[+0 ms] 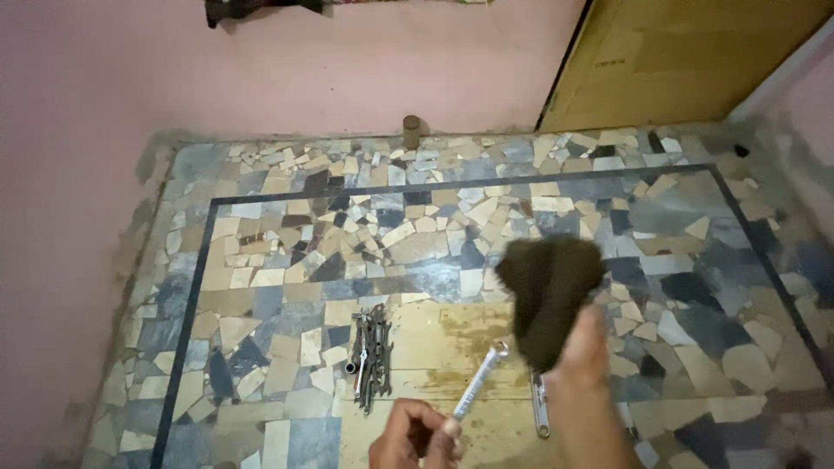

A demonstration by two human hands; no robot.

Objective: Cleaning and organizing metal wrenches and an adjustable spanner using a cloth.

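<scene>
Down below lies a floor (pixel 287 217) of broken mosaic tile, cream, grey and blue pieces, with a dark border line running as a rectangle inside it. Pink walls (pixel 261 78) close it in on the far and left sides, and a yellowish wooden door (pixel 686 61) stands at the far right corner. Against the far wall, right at the floor's edge, sits a small brown cylinder (pixel 411 132).

Near the floor's near edge rests a pale wooden board (pixel 443 343), stained brown in patches. Along the board's left edge there's a heap of metal wrenches (pixel 369 356), piled together lengthwise. At its right side one more wrench (pixel 540 406) lies flat, partly hidden behind the forearm.

Now the hands. The left hand (pixel 417 439), low at the near edge, is curled tight around the handle of a silver spanner (pixel 478 384), whose ring end points up and away over the board. The right hand (pixel 584 347) is raised above the board's right side, fingers closed on a dark brown cloth (pixel 549 291) that bunches up over it and blocks part of the tiles behind. Cloth and spanner head sit near each other, not touching.
</scene>
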